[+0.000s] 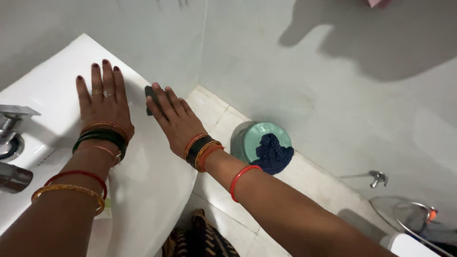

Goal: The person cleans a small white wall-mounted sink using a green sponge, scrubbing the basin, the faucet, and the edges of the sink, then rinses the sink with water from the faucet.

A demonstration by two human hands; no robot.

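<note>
One white basin (62,76) carries two hands: the left hand (104,107) lies flat, fingers spread, holding nothing. The right hand (176,121) presses one dark scrub pad (149,97) under extended fingers at the basin's far edge, the pad's long axis running toward the wall. One green bucket (254,140) stands rightward.

Left hand (104,105): dark polish on the nails; two thin rings, on the middle and ring fingers. Left wrist: stack of bangles, gold-and-red thin ones either side of a broad black band. Left forearm: one red bangle, one textured gold bangle.

Right hand (175,119): dark polish on the one nail that shows. Right wrist: orange and red thin bangles flanking a black band. Right forearm: single red bangle.

Sleeves: bare forearms. Lower garment: dark patterned fabric, possibly striped, partly hidden.
</note>
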